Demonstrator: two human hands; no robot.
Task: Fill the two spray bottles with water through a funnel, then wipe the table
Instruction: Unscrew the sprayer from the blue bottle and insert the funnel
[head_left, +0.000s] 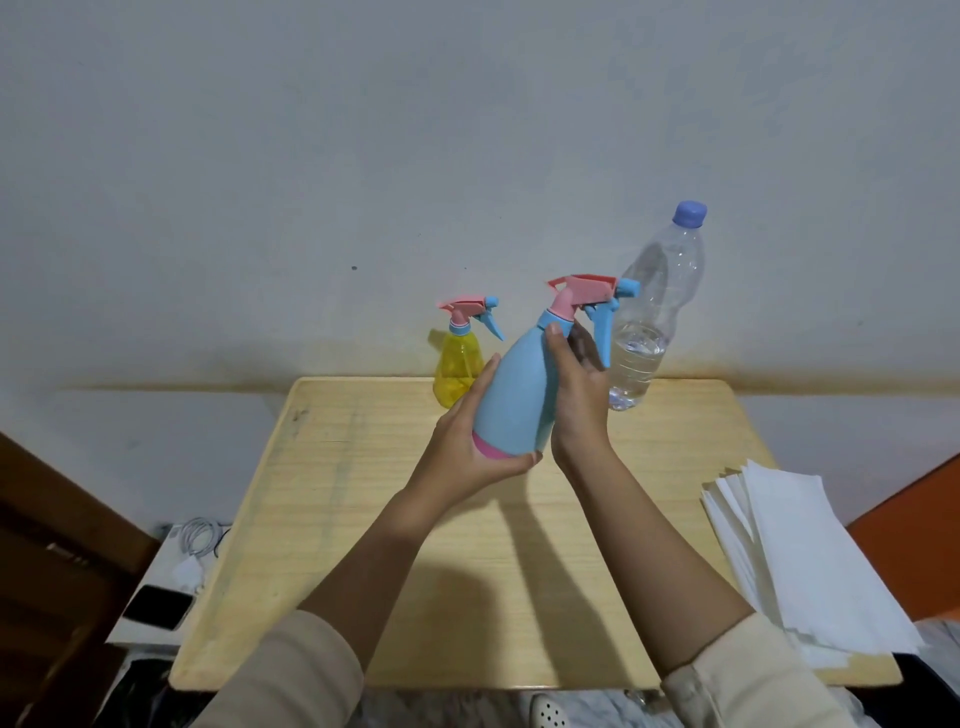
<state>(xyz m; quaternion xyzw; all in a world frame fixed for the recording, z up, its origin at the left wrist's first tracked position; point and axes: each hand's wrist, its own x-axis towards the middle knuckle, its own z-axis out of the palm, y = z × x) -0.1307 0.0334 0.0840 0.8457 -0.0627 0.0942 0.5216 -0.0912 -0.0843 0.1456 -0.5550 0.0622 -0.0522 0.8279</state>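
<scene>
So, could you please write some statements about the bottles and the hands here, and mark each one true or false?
1. Both hands hold the blue spray bottle above the table. True.
2. The yellow spray bottle lies on its side. False: it stands upright near the wall.
3. The water bottle has its cap on. True.
4. The paper towels lie at the table's left edge. False: they are at the right edge.
5. The left hand has its grip at the blue bottle's base. True; the right hand is nearer the neck.

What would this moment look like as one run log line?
step: blue spray bottle lifted | left hand: under base | right hand: near neck | yellow spray bottle, water bottle: standing, capped | funnel: not seen
</scene>
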